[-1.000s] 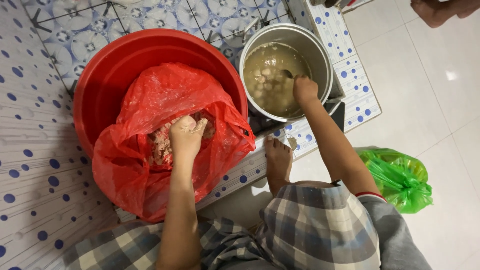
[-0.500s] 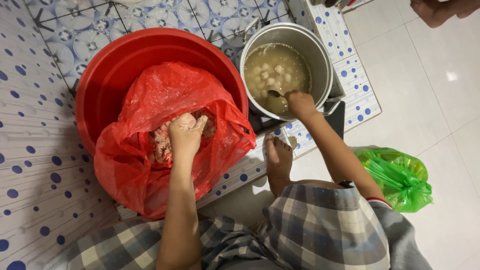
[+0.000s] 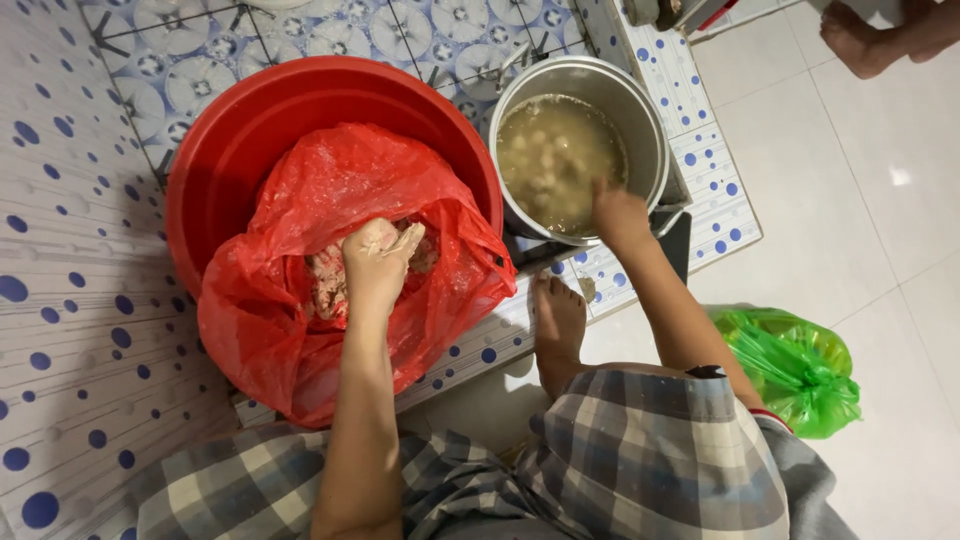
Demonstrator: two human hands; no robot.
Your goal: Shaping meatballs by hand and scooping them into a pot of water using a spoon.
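Single head-worn view, looking steeply down at close range onto the left hand (image 3: pixel 375 262), right hand (image 3: pixel 617 215), red basin (image 3: pixel 240 130) and steel pot (image 3: pixel 640 110).

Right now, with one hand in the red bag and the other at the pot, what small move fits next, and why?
Probably squeeze out a lump: the left hand grips pale paste in the red bag, while the right hand rests at the pot rim, above broth already holding balls.

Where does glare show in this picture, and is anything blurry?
Head view: a bright glare spot on the white floor tiles; sheen on the red plastic bag and green bag; right hand at the metal pot slightly soft; left hand sharp.
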